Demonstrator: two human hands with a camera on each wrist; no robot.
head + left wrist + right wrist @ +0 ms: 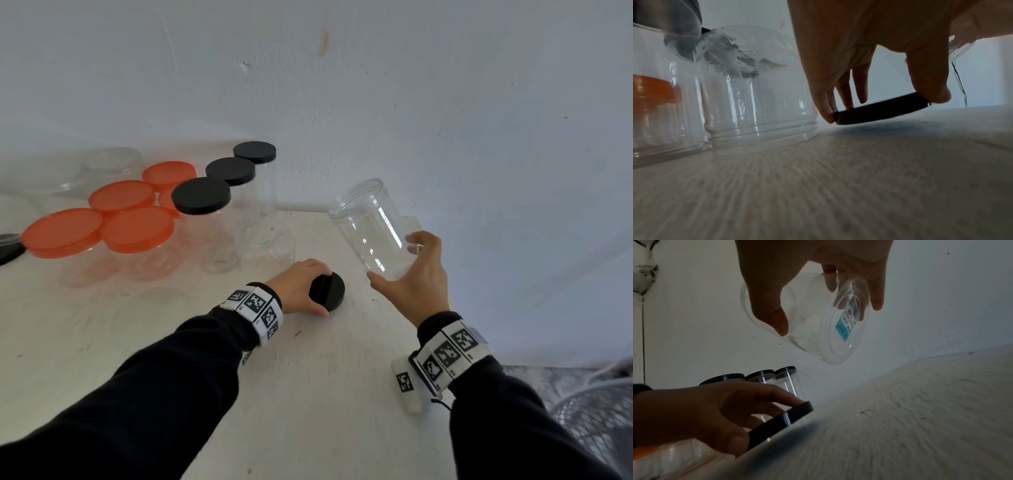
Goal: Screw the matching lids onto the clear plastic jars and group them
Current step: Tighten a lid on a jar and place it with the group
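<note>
My left hand [301, 287] grips a loose black lid [327, 291] on the white table [308, 394]. In the left wrist view the black lid [879, 112] is tilted, its thumb side lifted off the surface, pinched between thumb and fingertips [826, 115]. My right hand [416, 270] holds an uncapped clear jar [370, 226] in the air to the right of the lid, tilted with its mouth toward the wall. From the right wrist the clear jar [818, 331] shows a labelled base, with thumb and fingers around its lower wall.
Three black-lidded jars [230, 170] stand in a row toward the wall. Several orange-lidded jars [137, 229] stand left of them. One uncapped clear jar [267, 243] stands just behind my left hand. A fan grille [596, 421] lies past the table's right edge.
</note>
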